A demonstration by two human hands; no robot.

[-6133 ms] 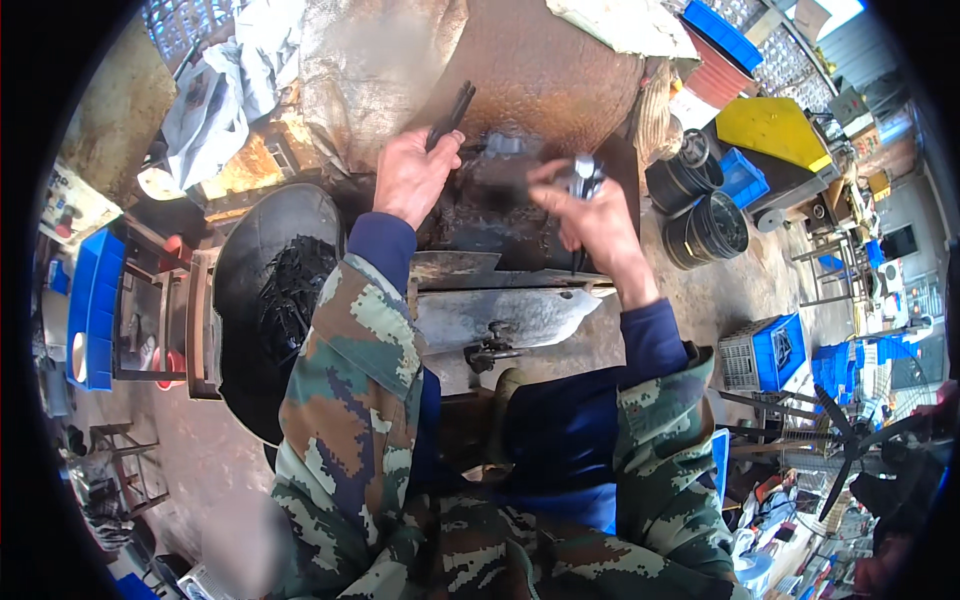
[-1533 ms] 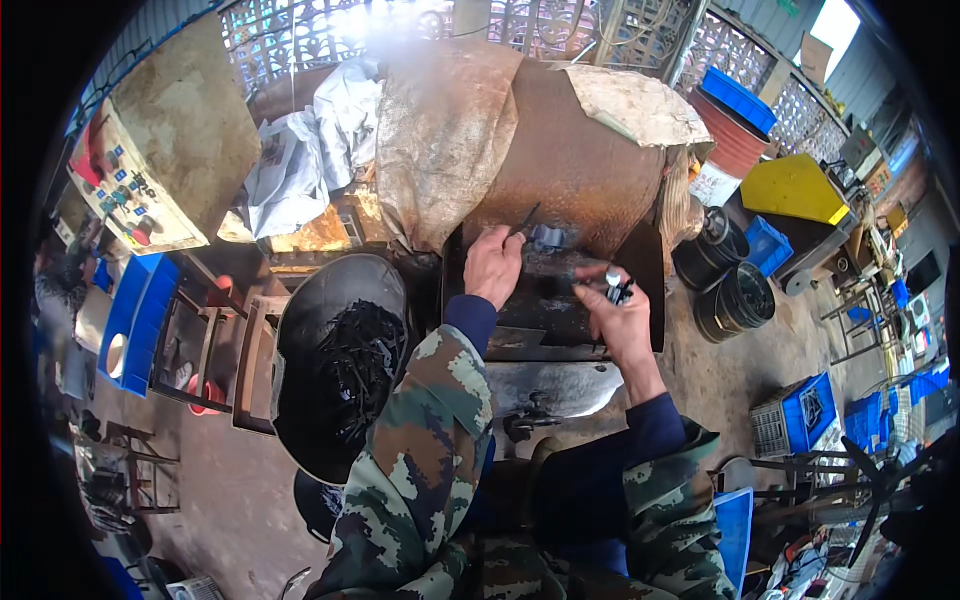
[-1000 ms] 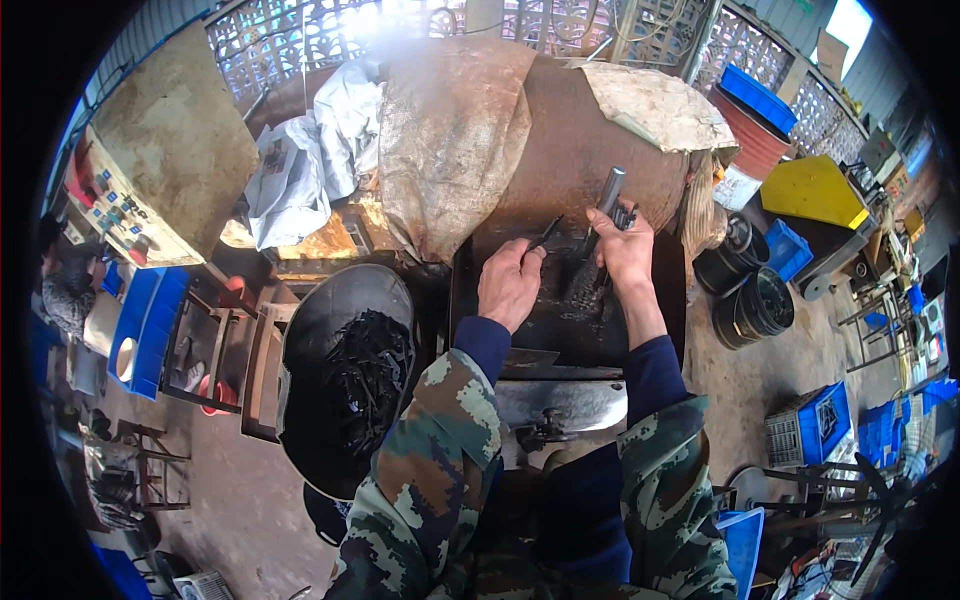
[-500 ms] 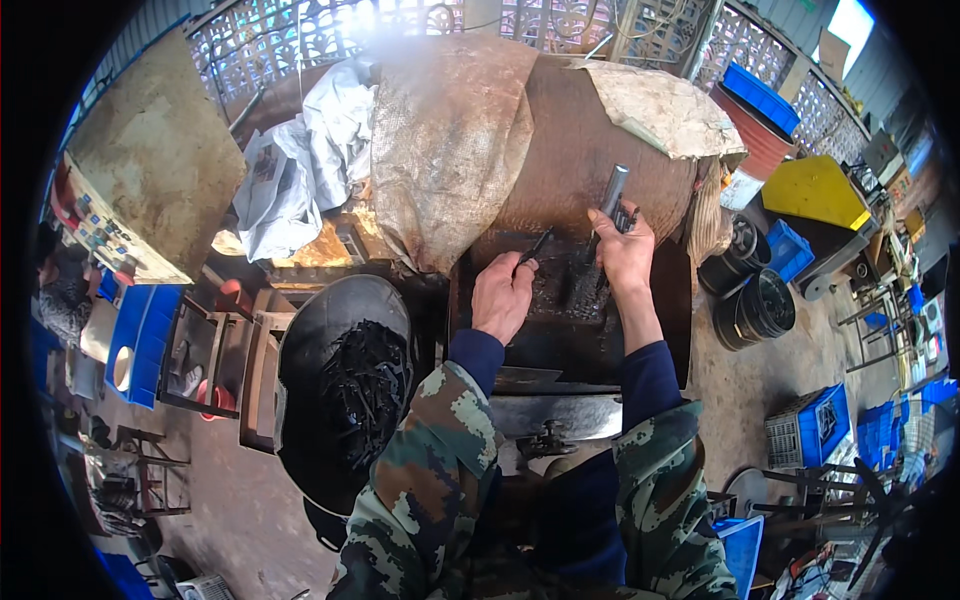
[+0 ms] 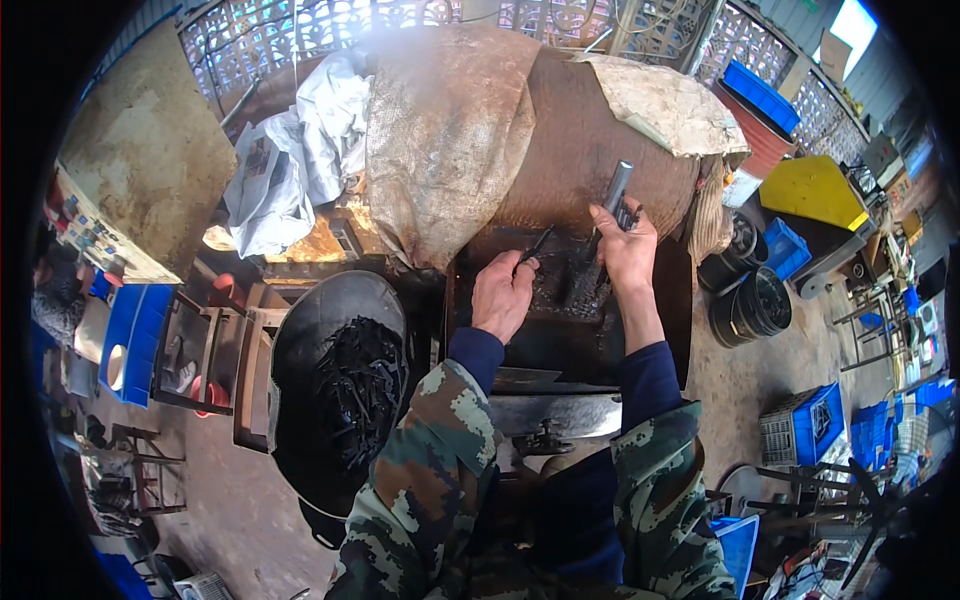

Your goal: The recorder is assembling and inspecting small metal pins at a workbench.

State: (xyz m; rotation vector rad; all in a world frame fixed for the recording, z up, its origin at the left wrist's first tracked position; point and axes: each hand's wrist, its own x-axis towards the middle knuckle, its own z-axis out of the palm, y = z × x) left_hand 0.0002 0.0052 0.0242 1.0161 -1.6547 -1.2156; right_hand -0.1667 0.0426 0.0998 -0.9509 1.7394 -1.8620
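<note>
My left hand is closed around a slim black pointed piece, which sticks out past the fingertips toward the upper right. My right hand is closed on a small bunch of dark slim pieces. Its thumb lies against a grey metal rod that rises just beyond the hand; whether the hand grips the rod, I cannot tell. Both hands are over a dark metal work box with black grit in its middle. At left, a black bucket holds many similar dark pieces.
A rust-brown curved housing rises behind the box, partly covered by sackcloth. Black buckets and a blue-and-white crate stand on the floor at right. A wooden frame is beside the bucket at left.
The surroundings at left have shifted slightly leftward in the picture. Both hands keep nearly the same place and grip.
</note>
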